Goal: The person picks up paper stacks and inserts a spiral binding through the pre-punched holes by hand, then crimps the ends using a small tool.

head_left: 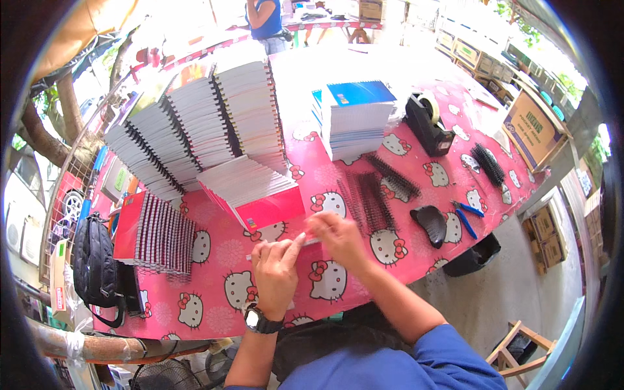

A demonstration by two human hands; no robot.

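Note:
Near the table's front edge, my left hand (274, 268), with a watch on the wrist, is closed on a thin notebook (311, 242). The notebook shows mostly as a pale edge with some red; my fingers hide the rest. My right hand (339, 242) is at the right end of that edge, fingers curled and slightly blurred; what they pinch is hidden. Just beyond lies a fanned stack of red-covered notebooks (270, 207). Loose black binding coils (374, 203) lie to the right of my right hand.
Tall stacks of spiral-bound notebooks (250, 97) and red ones (153, 231) stand left, beside a black backpack (97, 263). Blue notebooks (357, 120), a tape dispenser (429, 127), a black dish (429, 225), blue-handled pliers (467, 218) and a carton (533, 130) are right. A person (265, 23) stands beyond.

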